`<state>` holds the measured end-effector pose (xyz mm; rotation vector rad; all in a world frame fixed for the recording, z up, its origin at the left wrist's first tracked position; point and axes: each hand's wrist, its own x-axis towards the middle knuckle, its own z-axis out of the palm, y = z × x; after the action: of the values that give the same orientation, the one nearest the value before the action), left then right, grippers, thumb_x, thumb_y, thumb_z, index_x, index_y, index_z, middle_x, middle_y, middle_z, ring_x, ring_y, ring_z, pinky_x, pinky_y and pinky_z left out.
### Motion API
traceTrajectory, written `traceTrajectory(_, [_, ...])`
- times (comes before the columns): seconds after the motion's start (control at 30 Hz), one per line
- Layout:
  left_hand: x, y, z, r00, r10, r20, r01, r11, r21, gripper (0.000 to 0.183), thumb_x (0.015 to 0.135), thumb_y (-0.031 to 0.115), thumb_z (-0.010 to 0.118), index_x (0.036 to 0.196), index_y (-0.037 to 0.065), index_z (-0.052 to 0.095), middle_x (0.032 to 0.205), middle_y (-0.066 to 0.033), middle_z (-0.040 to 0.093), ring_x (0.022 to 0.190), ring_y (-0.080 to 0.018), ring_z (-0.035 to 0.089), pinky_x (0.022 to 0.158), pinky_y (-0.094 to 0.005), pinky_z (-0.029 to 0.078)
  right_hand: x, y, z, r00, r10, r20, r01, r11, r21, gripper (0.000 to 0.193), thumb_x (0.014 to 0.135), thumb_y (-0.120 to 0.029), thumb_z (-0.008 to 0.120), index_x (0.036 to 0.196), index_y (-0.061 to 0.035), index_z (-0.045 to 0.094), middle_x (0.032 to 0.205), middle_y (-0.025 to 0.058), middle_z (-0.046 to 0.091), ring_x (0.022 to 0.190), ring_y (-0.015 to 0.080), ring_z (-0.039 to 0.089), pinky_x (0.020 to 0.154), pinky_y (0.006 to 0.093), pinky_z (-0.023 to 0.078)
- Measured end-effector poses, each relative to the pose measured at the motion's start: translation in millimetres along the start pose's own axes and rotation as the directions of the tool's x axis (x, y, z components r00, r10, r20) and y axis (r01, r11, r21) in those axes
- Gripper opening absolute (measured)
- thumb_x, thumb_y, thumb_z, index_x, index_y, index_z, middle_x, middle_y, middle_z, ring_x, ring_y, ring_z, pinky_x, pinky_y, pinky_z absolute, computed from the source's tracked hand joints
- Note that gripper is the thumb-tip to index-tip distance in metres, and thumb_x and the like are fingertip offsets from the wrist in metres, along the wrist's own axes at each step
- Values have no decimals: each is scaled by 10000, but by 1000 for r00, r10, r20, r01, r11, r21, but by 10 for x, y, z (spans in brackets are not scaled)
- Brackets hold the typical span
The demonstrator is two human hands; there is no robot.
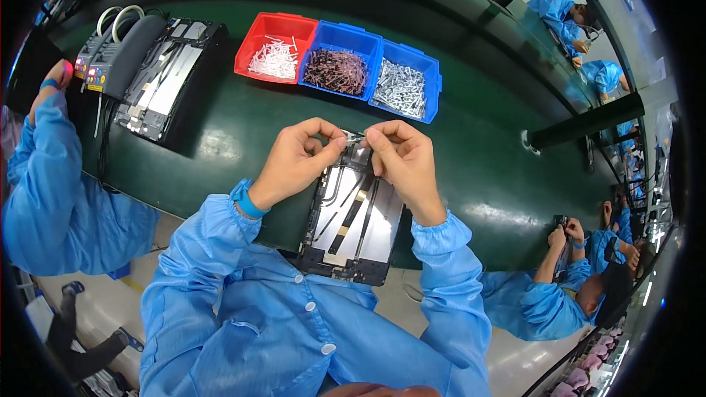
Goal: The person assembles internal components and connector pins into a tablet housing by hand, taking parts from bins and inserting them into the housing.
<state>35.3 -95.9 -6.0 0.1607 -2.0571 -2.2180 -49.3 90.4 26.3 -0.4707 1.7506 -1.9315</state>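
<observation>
My left hand (294, 160) and my right hand (409, 169) meet over the far end of an opened flat electronic device (379, 229). Between their pinched fingertips is a small silvery strip-like part (354, 138), its exact kind too small to make out. The device has a shiny silver panel, black edges and dark cable strips, and lies with its near end by my body. A blue band circles my left wrist. Beyond my hands stand a red bin (250, 55) of white pieces, a blue bin (351, 31) of dark brown pieces and another blue bin (430, 92) of silvery pieces.
Several similar devices (170, 73) sit stacked at the far left, beside grey controller boxes (110, 66) with cables. A co-worker's sleeve (48, 154) is at the left. On the right, another person (559, 279) handles a dark object. A black post (588, 121) juts over the green table (489, 184).
</observation>
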Motion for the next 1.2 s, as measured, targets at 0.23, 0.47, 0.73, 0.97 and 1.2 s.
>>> traceTrajectory(0.23, [-15, -88, -44, 1000, 7, 7, -8, 997, 72, 183, 968, 133, 707, 1011, -44, 689, 827, -18, 695, 663, -7, 595, 500, -164, 387, 32, 111, -75, 962, -247, 118, 274, 894, -355, 120, 880, -89, 770, 947, 5, 739, 829, 4, 638, 601, 41, 485, 543, 215, 383])
traceTrajectory(0.47, [-2, 126, -171, 966, -197, 166, 212, 974, -81, 189, 964, 152, 716, 1035, -21, 741, 856, -68, 742, 576, 3, 501, 474, -174, 339, -37, -13, -120, 928, -250, 276, 358, 802, -478, 109, 867, -77, 765, 945, -14, 722, 801, 31, 605, 590, 75, 476, 519, 257, 375])
traceTrajectory(0.73, [67, 72, -120, 976, -186, 113, 198, 974, -110, 142, 985, 153, 652, 1025, 19, 677, 780, 10, 617, 505, -16, 431, 420, -193, 276, -37, 34, -49, 889, -411, 205, 457, 829, -322, 48, 897, -39, 742, 933, -26, 714, 837, 14, 618, 648, 63, 531, 556, 224, 425])
traceTrajectory(0.97, [502, 176, -578, 856, -96, -507, 33, 991, -132, 213, 978, 234, 673, 982, 23, 701, 688, 24, 580, 484, -14, 405, 397, -192, 250, -56, 113, -136, 988, -154, 26, 153, 987, 57, 71, 947, -23, 690, 978, 32, 656, 902, 45, 681, 761, 39, 617, 655, 190, 491])
traceTrajectory(1.2, [318, 72, -732, 890, -45, -453, 79, 995, 55, 303, 1003, 247, 637, 1165, -8, 662, 776, -39, 676, 487, -25, 454, 381, -202, 277, -139, 143, -212, 997, -82, 6, 81, 994, 70, 76, 947, -29, 684, 964, 36, 648, 825, 35, 672, 709, 38, 603, 619, 190, 473])
